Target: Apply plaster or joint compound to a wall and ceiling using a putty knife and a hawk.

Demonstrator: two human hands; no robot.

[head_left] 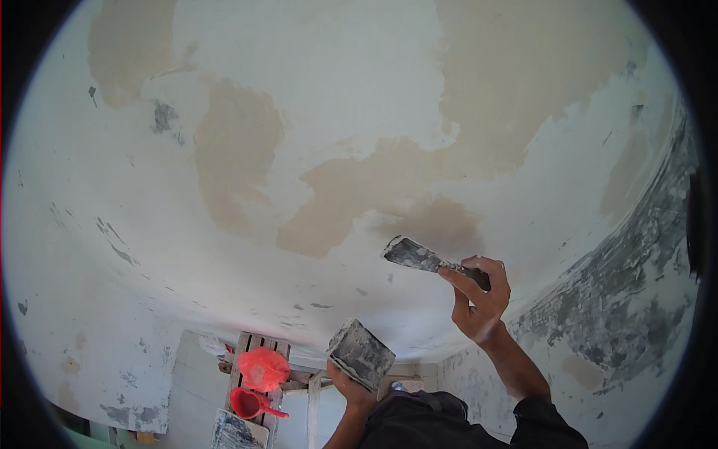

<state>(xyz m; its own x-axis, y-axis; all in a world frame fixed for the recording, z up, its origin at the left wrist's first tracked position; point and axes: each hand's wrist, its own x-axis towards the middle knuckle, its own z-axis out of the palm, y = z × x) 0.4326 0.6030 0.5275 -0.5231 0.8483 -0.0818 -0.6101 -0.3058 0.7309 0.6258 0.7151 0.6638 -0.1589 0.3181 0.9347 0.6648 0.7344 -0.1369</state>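
My right hand (480, 298) is raised on the right, its fingers closed round the dark handle of a putty knife (415, 256). The flared blade is smeared with grey and white filler and points left, in front of the wall. Lower down, my left hand (348, 386) grips a square grey plate (362, 355) crusted with filler; its exact kind is not clear, and it covers part of the fingers. Before me spreads a white wall (359, 82) with beige patches (235, 150) and small dark scuffs. A darker beige patch (434, 224) lies just above the putty knife.
Below left, a slatted wooden bench (280, 349) holds a bright red object (263, 368) and a red dipper (250, 402) with a handle. A filler-smeared board (236, 432) lies at its near end. On the right, a side wall (606, 322) has rough grey patches.
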